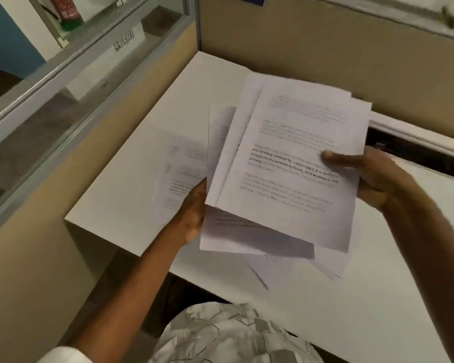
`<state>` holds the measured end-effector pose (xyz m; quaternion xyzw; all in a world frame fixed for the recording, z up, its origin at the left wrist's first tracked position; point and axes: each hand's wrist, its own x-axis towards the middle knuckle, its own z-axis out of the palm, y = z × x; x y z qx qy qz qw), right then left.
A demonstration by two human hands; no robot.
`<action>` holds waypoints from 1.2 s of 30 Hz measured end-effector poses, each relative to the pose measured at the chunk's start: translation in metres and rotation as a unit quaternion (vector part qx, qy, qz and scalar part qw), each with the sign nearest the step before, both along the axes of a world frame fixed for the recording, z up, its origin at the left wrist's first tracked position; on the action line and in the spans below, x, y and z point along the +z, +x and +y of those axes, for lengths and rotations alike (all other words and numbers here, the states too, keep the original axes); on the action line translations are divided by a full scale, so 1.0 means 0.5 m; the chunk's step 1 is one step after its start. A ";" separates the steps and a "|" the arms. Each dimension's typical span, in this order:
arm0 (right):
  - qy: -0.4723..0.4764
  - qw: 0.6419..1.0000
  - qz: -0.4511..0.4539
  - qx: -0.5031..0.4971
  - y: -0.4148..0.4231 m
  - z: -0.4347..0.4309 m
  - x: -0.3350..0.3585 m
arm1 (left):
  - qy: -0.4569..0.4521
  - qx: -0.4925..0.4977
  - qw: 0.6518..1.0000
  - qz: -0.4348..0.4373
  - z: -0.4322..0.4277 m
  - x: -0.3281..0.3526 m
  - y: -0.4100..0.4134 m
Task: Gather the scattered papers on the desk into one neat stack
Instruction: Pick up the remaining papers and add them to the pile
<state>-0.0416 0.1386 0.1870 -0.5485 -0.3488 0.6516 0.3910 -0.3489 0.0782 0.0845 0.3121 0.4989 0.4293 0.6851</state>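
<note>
A loose bundle of printed white papers [294, 163] is held above the white desk [131, 205], its sheets fanned out and uneven at the edges. My left hand [193, 213] grips the bundle's lower left edge, fingers hidden behind the sheets. My right hand [372, 174] holds the right edge, thumb pressed flat on the top page. One more printed sheet [180, 169] lies flat on the desk to the left, partly covered by the bundle.
Beige cubicle partitions [312, 43] wall the desk at the back and left, with a glass panel [63, 82] above the left one. A dark gap [414, 150] runs along the desk's back right. My patterned clothing [233, 336] shows below the desk's front edge.
</note>
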 end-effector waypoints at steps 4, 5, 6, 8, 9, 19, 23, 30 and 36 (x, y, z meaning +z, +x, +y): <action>-0.001 0.999 -0.012 -0.050 0.038 -0.070 -0.075 | 0.032 -0.045 0.998 0.005 -0.044 0.023 0.038; 0.006 0.999 -0.004 -0.050 0.044 -0.086 -0.090 | 0.032 -0.050 0.998 0.007 -0.055 0.022 0.046; 0.013 0.999 0.005 -0.041 0.048 -0.102 -0.102 | 0.031 -0.053 0.998 0.010 -0.066 0.020 0.055; 0.025 1.000 0.012 -0.010 0.051 -0.135 -0.115 | 0.027 -0.054 0.998 0.019 -0.088 0.016 0.073; 0.032 0.999 0.009 0.003 0.050 -0.150 -0.117 | 0.020 -0.056 0.998 0.024 -0.097 0.013 0.080; 0.136 0.990 -0.012 -0.025 0.047 -0.232 -0.134 | 0.104 -0.052 0.984 0.133 -0.127 0.013 0.152; 0.197 0.978 -0.001 -0.075 0.040 -0.246 -0.129 | 0.141 -0.017 0.980 0.140 -0.129 0.016 0.187; 0.200 0.975 -0.085 -0.047 0.040 -0.297 -0.199 | 0.137 -0.040 0.975 0.171 -0.132 -0.015 0.233; 0.204 0.966 -0.127 -0.091 0.041 -0.309 -0.225 | 0.128 -0.020 0.968 0.213 -0.138 -0.018 0.255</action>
